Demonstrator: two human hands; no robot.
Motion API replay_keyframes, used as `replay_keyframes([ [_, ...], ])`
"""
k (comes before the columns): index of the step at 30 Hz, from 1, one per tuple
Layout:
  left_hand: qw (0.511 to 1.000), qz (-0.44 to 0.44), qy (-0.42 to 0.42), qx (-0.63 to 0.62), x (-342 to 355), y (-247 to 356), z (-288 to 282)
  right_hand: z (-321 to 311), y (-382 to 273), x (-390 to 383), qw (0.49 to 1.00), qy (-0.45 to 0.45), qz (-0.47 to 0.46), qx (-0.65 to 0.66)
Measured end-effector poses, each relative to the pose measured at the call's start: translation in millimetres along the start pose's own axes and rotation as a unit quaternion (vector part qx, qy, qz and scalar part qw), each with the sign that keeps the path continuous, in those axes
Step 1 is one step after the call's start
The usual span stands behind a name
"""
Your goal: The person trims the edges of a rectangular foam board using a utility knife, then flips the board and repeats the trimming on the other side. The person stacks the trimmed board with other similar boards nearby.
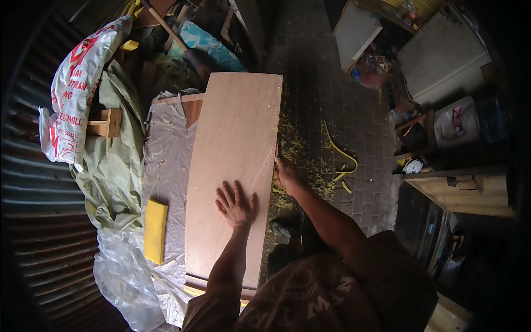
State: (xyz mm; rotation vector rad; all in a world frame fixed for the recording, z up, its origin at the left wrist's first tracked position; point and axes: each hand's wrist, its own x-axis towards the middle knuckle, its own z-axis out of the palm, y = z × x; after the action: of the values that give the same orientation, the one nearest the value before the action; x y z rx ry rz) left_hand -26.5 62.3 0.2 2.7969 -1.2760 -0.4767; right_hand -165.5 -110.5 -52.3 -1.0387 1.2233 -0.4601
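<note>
A long, pale wooden board lies in front of me, its surface smooth and its far end slightly curved. Flat on it, fingers spread, my left hand presses near the middle. My right hand is closed at the board's right edge, around a slim tool with a reddish part; its kind is too small to tell. Left of the board, a yellow foam block rests on the plastic-covered surface.
Yellow crumbs and curved yellow strips lie on the paved floor to the right. A printed white sack and clear plastic are at left. A wooden cabinet stands at right; a broom leans at the back.
</note>
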Motion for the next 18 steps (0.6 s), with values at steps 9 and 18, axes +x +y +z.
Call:
replay_keyframes([
  [9,1.000,-0.018,0.008,0.003,-0.3,-15.0,3.9,-18.7,-23.3,-20.5,0.999,0.018,0.031,0.038],
  [18,1.000,-0.016,0.016,0.005,-0.7,-16.7,1.0,-19.4,-12.7,-102.3,0.993,-0.077,0.080,-0.047],
])
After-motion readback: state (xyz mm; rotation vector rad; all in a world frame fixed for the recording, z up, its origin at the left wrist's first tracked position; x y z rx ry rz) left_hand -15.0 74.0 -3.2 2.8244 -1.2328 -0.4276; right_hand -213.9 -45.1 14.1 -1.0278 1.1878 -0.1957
